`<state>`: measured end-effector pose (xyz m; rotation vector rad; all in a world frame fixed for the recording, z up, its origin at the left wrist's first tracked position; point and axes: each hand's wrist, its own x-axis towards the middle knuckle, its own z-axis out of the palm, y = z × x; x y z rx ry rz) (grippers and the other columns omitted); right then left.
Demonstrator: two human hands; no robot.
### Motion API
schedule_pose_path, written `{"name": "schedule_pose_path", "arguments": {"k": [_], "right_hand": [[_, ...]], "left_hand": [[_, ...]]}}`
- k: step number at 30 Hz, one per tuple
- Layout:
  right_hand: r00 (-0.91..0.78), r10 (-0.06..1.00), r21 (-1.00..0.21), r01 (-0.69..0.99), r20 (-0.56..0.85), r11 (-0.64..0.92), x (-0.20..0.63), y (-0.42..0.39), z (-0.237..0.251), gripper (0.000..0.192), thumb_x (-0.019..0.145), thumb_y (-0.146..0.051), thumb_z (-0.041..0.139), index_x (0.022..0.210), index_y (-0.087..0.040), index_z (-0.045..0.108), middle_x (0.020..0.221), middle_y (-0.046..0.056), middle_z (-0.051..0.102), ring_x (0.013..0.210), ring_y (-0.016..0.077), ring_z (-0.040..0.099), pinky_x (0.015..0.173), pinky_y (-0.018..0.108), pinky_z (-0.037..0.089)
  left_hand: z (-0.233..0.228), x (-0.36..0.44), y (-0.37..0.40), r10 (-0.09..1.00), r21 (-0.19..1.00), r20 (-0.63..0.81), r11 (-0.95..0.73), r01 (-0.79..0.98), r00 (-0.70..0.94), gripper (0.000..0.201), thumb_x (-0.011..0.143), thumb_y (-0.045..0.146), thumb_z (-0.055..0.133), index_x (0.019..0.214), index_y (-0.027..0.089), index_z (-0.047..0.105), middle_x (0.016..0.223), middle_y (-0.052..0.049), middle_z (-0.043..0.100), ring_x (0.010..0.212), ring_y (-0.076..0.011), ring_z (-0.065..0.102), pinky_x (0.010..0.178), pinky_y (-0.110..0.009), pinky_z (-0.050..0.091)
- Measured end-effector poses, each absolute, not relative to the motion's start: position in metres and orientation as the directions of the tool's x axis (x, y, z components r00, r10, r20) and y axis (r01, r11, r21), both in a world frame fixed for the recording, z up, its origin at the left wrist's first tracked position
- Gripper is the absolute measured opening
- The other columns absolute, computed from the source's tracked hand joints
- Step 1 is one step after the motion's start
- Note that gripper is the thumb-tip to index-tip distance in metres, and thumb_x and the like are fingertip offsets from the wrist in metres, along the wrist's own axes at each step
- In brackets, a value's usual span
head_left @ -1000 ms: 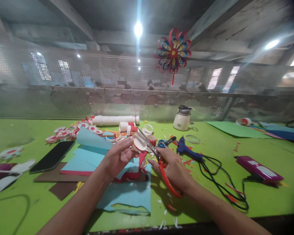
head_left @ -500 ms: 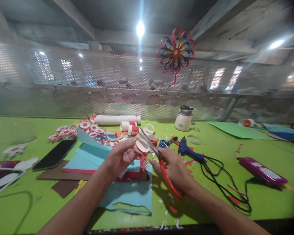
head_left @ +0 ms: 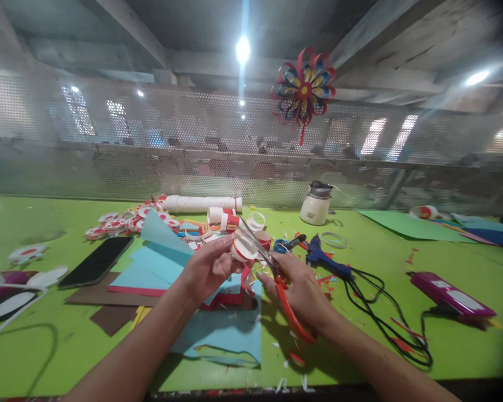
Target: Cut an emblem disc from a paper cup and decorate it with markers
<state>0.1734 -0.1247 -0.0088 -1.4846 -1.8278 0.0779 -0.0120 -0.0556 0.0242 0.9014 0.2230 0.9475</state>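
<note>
My left hand [head_left: 212,265] is closed on a white and red paper cup piece [head_left: 245,249], its round opening turned toward me. In my right hand [head_left: 304,290] is a pair of scissors [head_left: 292,315] with orange-red handles. Their metal blades point up and left and lie over the cup piece's near rim; whether they bite into it I cannot tell. Just beyond are more cup pieces [head_left: 230,223], a white paper ring [head_left: 256,221] and a roll of blue tape [head_left: 281,245]. Light blue paper sheets [head_left: 230,335] lie under my hands.
A blue glue gun [head_left: 324,259] with a black cord lies right of my hand, near a purple box-shaped device [head_left: 452,296]. A phone [head_left: 96,262] and red-white paper flowers [head_left: 113,223] lie left. A white bottle [head_left: 316,205] stands behind; a paper flower ornament [head_left: 304,89] hangs above.
The view has shifted slightly. Both hands keep their hold on the cup piece and the scissors, with almost no visible movement between them.
</note>
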Motion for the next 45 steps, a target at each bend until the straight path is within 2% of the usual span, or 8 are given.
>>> {"name": "schedule_pose_path", "arguments": {"k": [14,17,20,24,28,34,40,45], "right_hand": [[-0.028,0.854,-0.506,0.795,0.519,0.334,0.1731,-0.1264,-0.0069,0.036,0.086,-0.045,0.062,0.110,-0.019,0.066,0.098,0.007,0.069,0.084,0.0227,0.060,0.078,0.036,0.047],[-0.026,0.849,-0.502,0.797,0.528,0.336,0.1729,-0.1264,-0.0067,0.035,0.085,-0.045,0.062,0.109,-0.019,0.067,0.092,0.006,0.069,0.077,0.0208,0.059,0.074,0.035,0.048],[-0.024,0.851,-0.514,0.788,0.524,0.339,0.1733,-0.1256,-0.0064,0.036,0.086,-0.044,0.062,0.111,-0.019,0.066,0.095,0.006,0.070,0.079,0.0207,0.061,0.075,0.035,0.048],[-0.004,0.855,-0.520,0.793,0.519,0.319,0.1745,-0.1238,-0.0072,0.036,0.086,-0.046,0.061,0.109,-0.018,0.067,0.096,0.007,0.070,0.084,0.0225,0.062,0.079,0.036,0.048],[0.001,0.860,-0.498,0.815,0.510,0.295,0.1758,-0.1222,-0.0088,0.039,0.087,-0.048,0.059,0.110,-0.017,0.066,0.092,0.008,0.068,0.080,0.0228,0.060,0.076,0.037,0.048],[-0.035,0.854,-0.447,0.840,0.519,0.307,0.1770,-0.1206,-0.0099,0.037,0.087,-0.044,0.060,0.113,-0.017,0.063,0.092,0.008,0.062,0.082,0.0228,0.057,0.076,0.037,0.047],[-0.070,0.838,-0.444,0.823,0.541,0.355,0.1788,-0.1203,-0.0089,0.040,0.089,-0.044,0.058,0.116,-0.015,0.061,0.097,0.010,0.061,0.090,0.0244,0.055,0.081,0.038,0.047],[-0.057,0.839,-0.470,0.807,0.541,0.358,0.1783,-0.1225,-0.0089,0.041,0.088,-0.045,0.058,0.119,-0.018,0.062,0.097,0.010,0.063,0.088,0.0235,0.056,0.081,0.039,0.048]], "left_hand": [[0.0252,-0.0122,-0.0543,0.796,0.751,0.193,0.257,-0.609,0.574,0.017,0.074,0.023,0.072,0.085,0.009,0.071,0.078,-0.008,0.072,0.065,-0.0143,0.064,0.051,-0.021,0.046],[0.0252,-0.0128,-0.0536,0.807,0.747,0.186,0.255,-0.615,0.561,0.015,0.076,0.021,0.070,0.085,0.009,0.070,0.079,-0.009,0.072,0.065,-0.0149,0.065,0.051,-0.021,0.048],[0.0245,-0.0132,-0.0532,0.833,0.735,0.158,0.259,-0.626,0.530,0.014,0.077,0.020,0.070,0.087,0.009,0.071,0.081,-0.008,0.072,0.067,-0.0155,0.066,0.053,-0.023,0.053],[0.0237,-0.0135,-0.0524,0.866,0.747,0.124,0.240,-0.620,0.485,0.017,0.081,0.021,0.068,0.094,0.011,0.071,0.090,-0.009,0.072,0.072,-0.0158,0.067,0.055,-0.022,0.056],[0.0225,-0.0129,-0.0504,0.863,0.790,0.176,0.163,-0.590,0.474,0.026,0.083,0.030,0.069,0.104,0.015,0.068,0.099,-0.008,0.070,0.075,-0.0159,0.068,0.052,-0.020,0.055],[0.0191,-0.0109,-0.0526,0.857,0.807,0.170,0.162,-0.568,0.486,0.024,0.078,0.030,0.074,0.095,0.014,0.068,0.089,-0.005,0.069,0.066,-0.0113,0.064,0.054,-0.021,0.055],[0.0216,-0.0110,-0.0563,0.836,0.814,0.174,0.175,-0.553,0.521,0.022,0.075,0.027,0.077,0.090,0.013,0.069,0.084,-0.003,0.070,0.065,-0.0101,0.064,0.055,-0.019,0.054],[0.0215,-0.0123,-0.0558,0.836,0.804,0.157,0.201,-0.559,0.525,0.022,0.073,0.023,0.077,0.090,0.013,0.068,0.083,-0.002,0.069,0.063,-0.0092,0.063,0.053,-0.019,0.053]]}}
